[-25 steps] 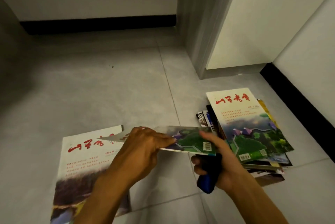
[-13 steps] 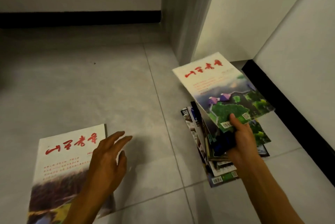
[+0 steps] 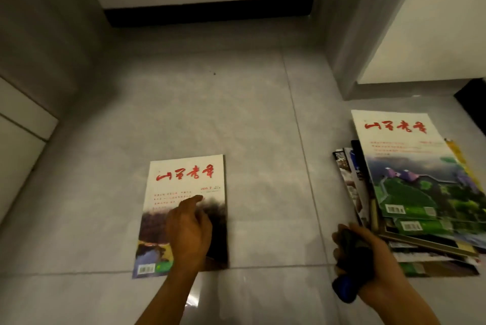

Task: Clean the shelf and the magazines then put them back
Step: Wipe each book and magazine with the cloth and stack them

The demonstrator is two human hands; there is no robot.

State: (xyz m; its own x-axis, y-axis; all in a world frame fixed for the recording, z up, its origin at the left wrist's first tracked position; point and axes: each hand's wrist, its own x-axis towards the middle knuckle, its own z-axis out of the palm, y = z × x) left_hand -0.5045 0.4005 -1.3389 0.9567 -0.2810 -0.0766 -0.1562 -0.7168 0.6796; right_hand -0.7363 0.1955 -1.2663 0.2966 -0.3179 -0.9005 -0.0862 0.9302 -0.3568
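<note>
A single magazine [image 3: 184,182] with red brush lettering lies flat on the grey tiled floor. My left hand [image 3: 188,230] rests on its lower half, the forefinger stretched out, the other fingers bent. To the right lies a messy stack of magazines [image 3: 410,193], topped by a cover with the same red lettering and a green landscape. My right hand [image 3: 368,261] sits at the stack's near left corner and grips a dark blue cloth [image 3: 347,285], bunched in the fist.
A grey wall corner [image 3: 349,35] juts out behind the stack, with black skirting [image 3: 210,11] along the far wall. A white cabinet front [image 3: 18,140] stands at the left. Bare floor tiles [image 3: 263,127] lie between the single magazine and the stack.
The magazine my right hand was lifting now lies on top of the stack. My left hand has moved onto the single magazine. The view has swung left.
</note>
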